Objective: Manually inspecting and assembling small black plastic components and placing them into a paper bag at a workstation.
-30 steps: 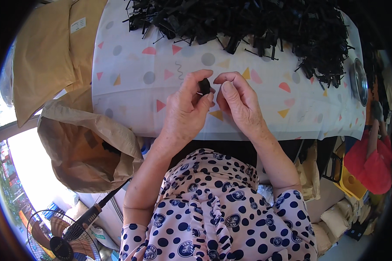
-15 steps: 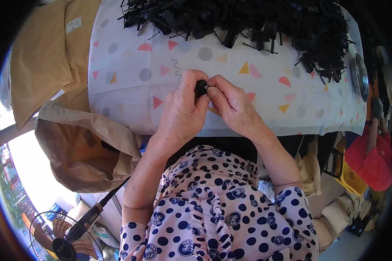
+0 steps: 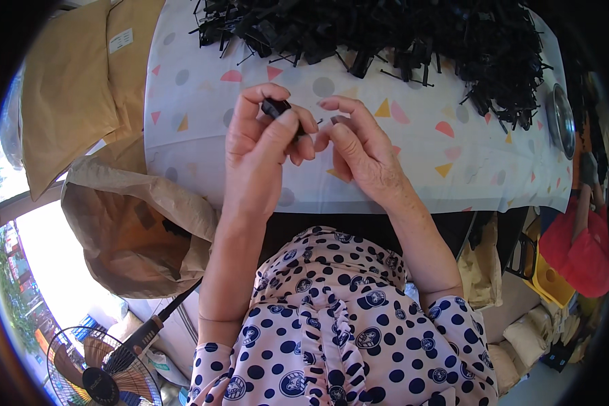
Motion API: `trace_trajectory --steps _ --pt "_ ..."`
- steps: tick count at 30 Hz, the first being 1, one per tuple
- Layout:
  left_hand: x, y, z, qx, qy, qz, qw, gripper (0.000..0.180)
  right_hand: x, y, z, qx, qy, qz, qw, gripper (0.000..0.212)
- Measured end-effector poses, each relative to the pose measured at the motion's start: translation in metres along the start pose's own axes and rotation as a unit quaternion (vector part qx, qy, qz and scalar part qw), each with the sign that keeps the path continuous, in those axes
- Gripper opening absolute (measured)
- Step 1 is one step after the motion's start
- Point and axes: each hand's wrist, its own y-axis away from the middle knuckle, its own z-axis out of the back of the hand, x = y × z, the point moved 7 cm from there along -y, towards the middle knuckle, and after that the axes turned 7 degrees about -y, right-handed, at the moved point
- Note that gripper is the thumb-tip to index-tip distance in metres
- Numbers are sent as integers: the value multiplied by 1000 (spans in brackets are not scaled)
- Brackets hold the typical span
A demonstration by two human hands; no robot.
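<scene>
A small black plastic part (image 3: 275, 107) sits between the thumb and fingers of my left hand (image 3: 257, 139), which is closed around it above the near half of the table. Part of the piece is hidden behind my thumb and fingers. To its right, my right hand (image 3: 367, 152) is apart from the part, its thumb and index finger separated and the other fingers curled. A tiny dark speck shows between the two hands; what it is I cannot make out. Farther back lies a large heap of similar black plastic pieces (image 3: 379, 40), many with thin stems.
A patterned cloth (image 3: 203, 128) covers the table. By its left edge stands an open brown paper bag (image 3: 135, 237), with brown paper sacks (image 3: 68, 88) behind. A round metal dish (image 3: 560, 122) rests at the right edge. A fan (image 3: 101, 379) is lower left; a person in red (image 3: 575, 243) is far right.
My hands have come apart. The left has lifted away and turned with the black part in its fingers, while the right has let go and its index finger has straightened.
</scene>
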Motion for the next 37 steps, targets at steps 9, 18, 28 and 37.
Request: trace_trajectory --steps 9,18,28,37 --pt "19 11 -4 56 55 90 993 35 -4 0 5 18 -72 6 997 21" --pt "23 22 -22 200 108 151 962 33 -10 -4 1 105 -168 -95 975 17" --pt "13 20 -25 80 -369 -97 921 39 -8 1 12 -7 66 41 997 25" --pt "21 17 -12 20 -304 -83 949 40 -13 10 -9 17 -68 -42 997 37"
